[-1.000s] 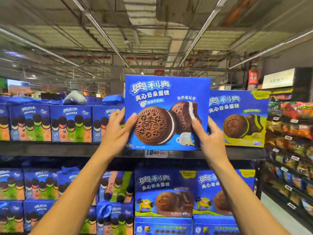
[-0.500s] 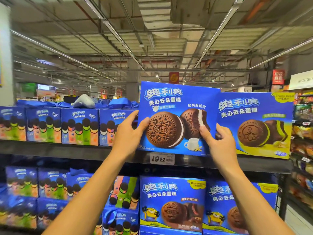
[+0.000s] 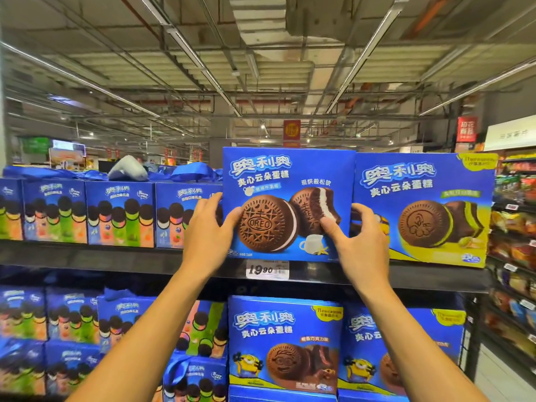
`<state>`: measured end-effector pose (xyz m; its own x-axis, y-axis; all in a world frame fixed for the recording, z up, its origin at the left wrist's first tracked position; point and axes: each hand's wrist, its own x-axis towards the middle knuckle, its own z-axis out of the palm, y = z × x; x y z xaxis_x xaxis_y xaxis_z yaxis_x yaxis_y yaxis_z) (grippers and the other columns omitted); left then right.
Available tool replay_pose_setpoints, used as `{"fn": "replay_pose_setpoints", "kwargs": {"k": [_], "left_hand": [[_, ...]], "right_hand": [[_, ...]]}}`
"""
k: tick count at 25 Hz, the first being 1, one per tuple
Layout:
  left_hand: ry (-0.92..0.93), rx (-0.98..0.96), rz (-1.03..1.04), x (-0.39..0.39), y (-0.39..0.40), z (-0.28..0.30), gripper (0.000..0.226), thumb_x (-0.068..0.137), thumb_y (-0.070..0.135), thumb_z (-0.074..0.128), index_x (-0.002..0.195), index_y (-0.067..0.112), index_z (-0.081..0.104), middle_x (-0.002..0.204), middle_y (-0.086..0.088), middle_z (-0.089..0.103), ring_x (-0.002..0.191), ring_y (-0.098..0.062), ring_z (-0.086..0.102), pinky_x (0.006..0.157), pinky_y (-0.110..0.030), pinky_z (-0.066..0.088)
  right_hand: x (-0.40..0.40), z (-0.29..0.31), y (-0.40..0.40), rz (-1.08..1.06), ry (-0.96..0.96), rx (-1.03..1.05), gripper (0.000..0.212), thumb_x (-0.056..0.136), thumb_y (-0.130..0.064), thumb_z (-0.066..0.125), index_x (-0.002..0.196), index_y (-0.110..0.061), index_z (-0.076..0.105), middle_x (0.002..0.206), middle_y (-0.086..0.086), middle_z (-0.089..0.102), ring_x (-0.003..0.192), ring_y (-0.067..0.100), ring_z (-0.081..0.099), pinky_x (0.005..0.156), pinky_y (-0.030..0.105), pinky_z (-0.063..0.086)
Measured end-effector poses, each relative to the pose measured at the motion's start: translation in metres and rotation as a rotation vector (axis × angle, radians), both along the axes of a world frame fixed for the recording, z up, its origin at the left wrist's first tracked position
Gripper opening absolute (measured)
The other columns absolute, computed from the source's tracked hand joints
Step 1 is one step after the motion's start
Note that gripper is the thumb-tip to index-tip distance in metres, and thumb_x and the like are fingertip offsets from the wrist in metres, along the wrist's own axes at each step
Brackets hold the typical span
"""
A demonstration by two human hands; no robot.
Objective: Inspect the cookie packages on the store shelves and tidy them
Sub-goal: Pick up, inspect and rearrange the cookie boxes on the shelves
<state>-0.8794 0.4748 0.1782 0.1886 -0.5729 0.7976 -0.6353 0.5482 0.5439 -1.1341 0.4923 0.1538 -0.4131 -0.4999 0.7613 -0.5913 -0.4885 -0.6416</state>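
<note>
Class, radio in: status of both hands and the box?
Left hand and right hand grip white-cream box by its sides. Box upright on shelf. Green-cream box close beside.

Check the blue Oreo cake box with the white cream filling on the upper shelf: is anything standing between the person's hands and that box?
Nothing visible does. The left hand grips the left edge of the white-cream Oreo box, and the right hand grips its right edge, thumb on the front face. The box stands upright on the upper shelf beside the yellow-green box.
</note>
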Motion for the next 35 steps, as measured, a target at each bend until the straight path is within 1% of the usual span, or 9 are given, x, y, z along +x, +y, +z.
{"fn": "replay_pose_setpoints", "kwargs": {"k": [4, 7, 12, 17, 23, 27, 31, 33, 35], "left_hand": [[-0.028, 0.021, -0.151, 0.007, -0.001, -0.011, 0.063, 0.09, 0.028, 0.069, 0.146, 0.025, 0.041, 0.117, 0.004, 0.044, 0.105, -0.014, 0.05, 0.091, -0.031, 0.041], [-0.02, 0.026, -0.125, 0.006, -0.004, -0.012, 0.066, 0.09, 0.029, 0.071, 0.147, 0.028, 0.039, 0.112, 0.003, 0.044, 0.093, -0.015, 0.052, 0.085, -0.03, 0.042], [-0.087, -0.033, 0.039, -0.007, -0.009, -0.009, 0.059, 0.088, 0.031, 0.072, 0.141, 0.022, 0.047, 0.116, -0.004, 0.053, 0.096, -0.024, 0.059, 0.076, -0.033, 0.044], [-0.106, 0.02, 0.084, -0.009, -0.015, -0.013, 0.072, 0.086, 0.031, 0.075, 0.147, 0.021, 0.039, 0.122, -0.009, 0.052, 0.101, -0.031, 0.06, 0.081, -0.043, 0.051], [-0.084, 0.032, 0.038, -0.011, -0.018, -0.024, 0.08, 0.082, 0.03, 0.078, 0.149, 0.021, 0.036, 0.117, -0.006, 0.051, 0.095, -0.026, 0.057, 0.076, -0.034, 0.046], [-0.021, 0.055, -0.046, -0.011, -0.013, -0.035, 0.077, 0.083, 0.032, 0.077, 0.148, 0.02, 0.038, 0.104, 0.001, 0.048, 0.079, -0.014, 0.049, 0.072, -0.027, 0.041], [0.127, 0.07, -0.199, -0.019, 0.001, -0.042, 0.065, 0.086, 0.032, 0.074, 0.144, 0.023, 0.044, 0.106, 0.002, 0.05, 0.08, -0.007, 0.051, 0.072, -0.019, 0.04], [0.174, 0.084, -0.281, -0.026, 0.01, -0.043, 0.056, 0.09, 0.028, 0.071, 0.14, 0.021, 0.047, 0.11, 0.001, 0.051, 0.086, -0.011, 0.054, 0.08, -0.021, 0.042], [0.2, 0.1, -0.374, -0.033, 0.02, -0.041, 0.048, 0.092, 0.021, 0.067, 0.137, 0.018, 0.05, 0.107, 0.001, 0.055, 0.087, -0.003, 0.056, 0.081, -0.016, 0.044]], "right_hand": [[-0.005, -0.006, 0.0, 0.061, 0.044, -0.015, 0.054, 0.089, -0.041, 0.071, 0.137, -0.025, 0.054, 0.121, -0.014, 0.056, 0.106, 0.0, 0.049, 0.081, 0.016, 0.037], [-0.007, -0.005, -0.002, 0.056, 0.072, -0.013, 0.052, 0.091, -0.033, 0.071, 0.139, -0.021, 0.054, 0.117, -0.013, 0.052, 0.092, -0.013, 0.043, 0.074, 0.003, 0.035], [-0.011, 0.003, -0.004, -0.016, 0.121, 0.041, 0.054, 0.091, -0.039, 0.07, 0.139, -0.017, 0.055, 0.128, 0.002, 0.061, 0.103, 0.016, 0.06, 0.085, 0.034, 0.049], [-0.009, 0.005, -0.003, -0.083, 0.137, 0.067, 0.052, 0.09, -0.043, 0.071, 0.135, -0.018, 0.057, 0.123, 0.004, 0.064, 0.102, 0.023, 0.063, 0.083, 0.045, 0.056], [-0.006, 0.008, -0.001, -0.074, 0.127, 0.106, 0.05, 0.089, -0.045, 0.072, 0.13, -0.021, 0.058, 0.105, -0.003, 0.061, 0.096, 0.022, 0.062, 0.078, 0.047, 0.057], [-0.011, 0.001, 0.002, 0.035, 0.058, 0.137, 0.045, 0.091, -0.038, 0.07, 0.131, -0.019, 0.06, 0.106, -0.004, 0.064, 0.094, 0.016, 0.063, 0.087, 0.044, 0.055], [-0.016, -0.009, 0.013, 0.183, -0.01, 0.128, 0.039, 0.094, -0.026, 0.067, 0.132, -0.019, 0.06, 0.11, -0.006, 0.065, 0.092, -0.002, 0.061, 0.081, 0.022, 0.05], [-0.02, -0.011, 0.022, 0.204, -0.016, 0.115, 0.033, 0.094, -0.022, 0.067, 0.127, -0.022, 0.061, 0.113, -0.004, 0.066, 0.094, -0.002, 0.062, 0.076, 0.01, 0.047], [-0.026, -0.012, 0.034, 0.208, -0.04, 0.094, 0.031, 0.095, -0.018, 0.066, 0.125, -0.022, 0.062, 0.113, -0.001, 0.067, 0.1, 0.007, 0.064, 0.084, 0.015, 0.05]]}}
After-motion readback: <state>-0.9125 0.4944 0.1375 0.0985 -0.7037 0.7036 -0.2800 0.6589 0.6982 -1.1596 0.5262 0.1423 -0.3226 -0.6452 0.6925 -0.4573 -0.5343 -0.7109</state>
